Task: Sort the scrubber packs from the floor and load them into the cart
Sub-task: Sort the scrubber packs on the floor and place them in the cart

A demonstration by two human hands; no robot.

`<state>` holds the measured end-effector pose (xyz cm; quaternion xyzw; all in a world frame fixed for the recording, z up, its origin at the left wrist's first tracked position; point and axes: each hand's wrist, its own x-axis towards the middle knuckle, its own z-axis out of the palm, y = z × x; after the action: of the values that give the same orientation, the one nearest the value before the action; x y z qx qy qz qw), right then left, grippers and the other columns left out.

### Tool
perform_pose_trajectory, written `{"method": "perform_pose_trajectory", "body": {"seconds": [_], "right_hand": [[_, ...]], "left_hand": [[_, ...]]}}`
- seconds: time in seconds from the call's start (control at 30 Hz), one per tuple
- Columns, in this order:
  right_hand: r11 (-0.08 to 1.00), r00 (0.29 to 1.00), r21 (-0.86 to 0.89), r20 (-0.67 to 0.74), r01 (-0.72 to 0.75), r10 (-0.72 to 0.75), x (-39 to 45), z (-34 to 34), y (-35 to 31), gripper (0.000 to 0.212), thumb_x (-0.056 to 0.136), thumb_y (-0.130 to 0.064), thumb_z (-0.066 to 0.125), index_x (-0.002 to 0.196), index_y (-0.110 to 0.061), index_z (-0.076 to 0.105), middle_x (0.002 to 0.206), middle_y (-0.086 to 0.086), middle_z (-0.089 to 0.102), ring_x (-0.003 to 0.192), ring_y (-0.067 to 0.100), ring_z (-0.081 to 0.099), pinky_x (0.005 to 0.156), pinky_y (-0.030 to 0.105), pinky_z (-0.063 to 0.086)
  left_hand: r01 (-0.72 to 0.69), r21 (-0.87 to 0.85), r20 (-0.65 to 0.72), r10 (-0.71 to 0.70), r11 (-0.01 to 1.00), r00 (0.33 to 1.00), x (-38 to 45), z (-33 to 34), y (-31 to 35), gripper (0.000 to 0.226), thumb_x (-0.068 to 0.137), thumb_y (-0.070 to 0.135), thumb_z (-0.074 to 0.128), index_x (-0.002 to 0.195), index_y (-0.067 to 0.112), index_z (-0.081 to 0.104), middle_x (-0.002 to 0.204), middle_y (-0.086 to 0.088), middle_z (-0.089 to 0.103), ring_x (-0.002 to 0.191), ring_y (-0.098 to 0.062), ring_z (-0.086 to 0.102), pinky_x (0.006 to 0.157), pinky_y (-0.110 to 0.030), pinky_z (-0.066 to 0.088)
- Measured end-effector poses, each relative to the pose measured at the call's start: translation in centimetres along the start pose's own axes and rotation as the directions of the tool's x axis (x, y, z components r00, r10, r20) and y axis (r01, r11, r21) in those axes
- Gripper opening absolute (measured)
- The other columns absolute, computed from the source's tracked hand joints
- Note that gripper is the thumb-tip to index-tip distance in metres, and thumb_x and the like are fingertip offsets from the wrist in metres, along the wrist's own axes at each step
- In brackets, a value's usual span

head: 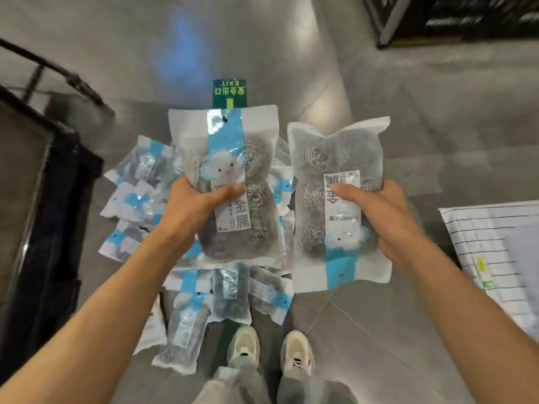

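Note:
Each of my hands holds one pack of steel scrubbers above the floor. My left hand [195,205] grips a translucent pack with a blue stripe [230,158], its hang hole pointing away from me. My right hand [382,217] grips a second pack [338,158], turned upside down with the blue stripe near me. Several more scrubber packs [137,185] lie scattered on the grey floor below and to the left, some near my shoes. The dark cart [43,205] stands at the left edge.
A green exit marker [229,93] is stuck to the floor beyond the packs. A white lined sheet [495,246] lies at the right. A dark shelf unit [455,18] stands at the top right. My shoes [271,348] are at the bottom centre.

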<state>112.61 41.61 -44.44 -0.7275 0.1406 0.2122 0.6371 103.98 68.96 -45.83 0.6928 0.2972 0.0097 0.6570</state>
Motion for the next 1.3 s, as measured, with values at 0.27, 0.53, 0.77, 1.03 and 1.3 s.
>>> {"method": "perform_pose_trajectory", "body": {"seconds": [0.27, 0.53, 0.77, 1.03, 1.3], "right_hand": [[0.992, 0.988, 0.094, 0.123, 0.080, -0.091, -20.6, 1.5, -26.4, 0.021, 0.082, -0.016, 0.082, 0.095, -0.018, 0.066, 0.076, -0.004, 0.079, 0.064, 0.008, 0.075, 0.055, 0.028, 0.061], [0.987, 0.889, -0.011, 0.436, 0.160, -0.140, -32.6, 4.6, -32.9, 0.031, 0.078, -0.014, 0.082, 0.106, -0.008, 0.073, 0.091, 0.010, 0.080, 0.074, 0.020, 0.077, 0.057, 0.030, 0.061], [0.959, 0.589, -0.111, 0.805, 0.260, -0.067, -41.7, 9.9, -31.2, 0.019, 0.081, -0.014, 0.080, 0.097, -0.011, 0.071, 0.071, 0.004, 0.075, 0.050, 0.015, 0.070, 0.043, 0.027, 0.054], [0.904, 0.043, -0.180, 0.983, 0.388, 0.177, -62.1, 13.1, -22.2, 0.033, 0.080, -0.016, 0.082, 0.110, -0.012, 0.071, 0.097, 0.012, 0.079, 0.074, 0.023, 0.075, 0.058, 0.036, 0.063], [0.851, -0.312, -0.177, 0.877, 0.495, 0.364, -82.8, 7.2, -10.9, 0.025, 0.083, -0.015, 0.080, 0.105, -0.017, 0.070, 0.093, 0.005, 0.080, 0.080, 0.023, 0.078, 0.065, 0.038, 0.065]], "left_hand": [[-0.028, -0.204, -0.223, -0.019, 0.979, 0.975, -18.6, -10.3, 24.7, 0.042, 0.075, 0.013, 0.087, 0.114, 0.012, 0.073, 0.100, -0.005, 0.080, 0.093, -0.025, 0.077, 0.086, -0.042, 0.062], [-0.147, -0.238, -0.435, 0.030, 0.960, 0.900, -35.6, -16.0, 31.4, 0.034, 0.075, 0.015, 0.089, 0.106, 0.017, 0.075, 0.096, -0.005, 0.081, 0.090, -0.026, 0.078, 0.086, -0.047, 0.062], [-0.258, -0.257, -0.785, -0.045, 0.931, 0.618, -54.9, -16.8, 28.0, 0.040, 0.075, 0.014, 0.089, 0.112, 0.018, 0.074, 0.100, -0.002, 0.081, 0.092, -0.021, 0.078, 0.085, -0.041, 0.061], [-0.317, -0.298, -0.952, -0.303, 0.900, 0.034, -81.8, -10.3, 19.8, 0.041, 0.074, 0.014, 0.088, 0.113, 0.012, 0.074, 0.097, -0.002, 0.081, 0.087, -0.018, 0.078, 0.076, -0.032, 0.063], [-0.413, -0.271, -0.822, -0.432, 0.869, -0.371, -103.4, 1.1, 11.7, 0.057, 0.065, 0.023, 0.091, 0.117, 0.009, 0.072, 0.102, -0.004, 0.080, 0.091, -0.022, 0.078, 0.082, -0.040, 0.063]]}}
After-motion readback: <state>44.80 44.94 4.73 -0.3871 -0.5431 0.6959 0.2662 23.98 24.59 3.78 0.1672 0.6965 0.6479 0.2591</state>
